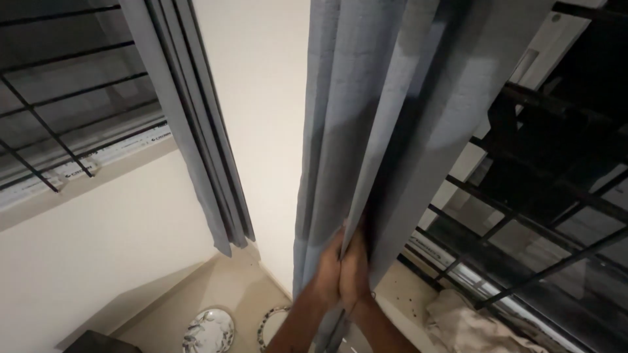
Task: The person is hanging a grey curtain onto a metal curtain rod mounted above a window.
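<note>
Both hands are pressed together low on the near curtain [366,131], pinching one of its folds between them. The left hand [325,274] lies flat against the cloth with its fingers pointing up, and the right hand [356,271] closes against it from the other side, so the fold is squeezed between the two palms. How tightly the fingers curl behind the cloth cannot be told, since the fabric hides their tips.

This grey-blue curtain hangs in long pleats straight down from above the picture, beside the right window [556,196], whose dark bars and glass stand fully uncovered to the right of the cloth. As it hangs now, the curtain is gathered into a narrow bunch at the window's left edge, against the strip of white wall [261,98]; none of it is spread across the panes. So the cloth looks drawn back and held in a bundle, with nothing visible yet tying or hooking it in place.

Farther left, a second curtain [196,131] of the same colour hangs likewise bunched at the right edge of the left window [65,98], untouched. Below, on the tan floor [216,287], two patterned round plates [209,330] lie near the corner, and a crumpled pale cloth [471,323] sits under the right window.
</note>
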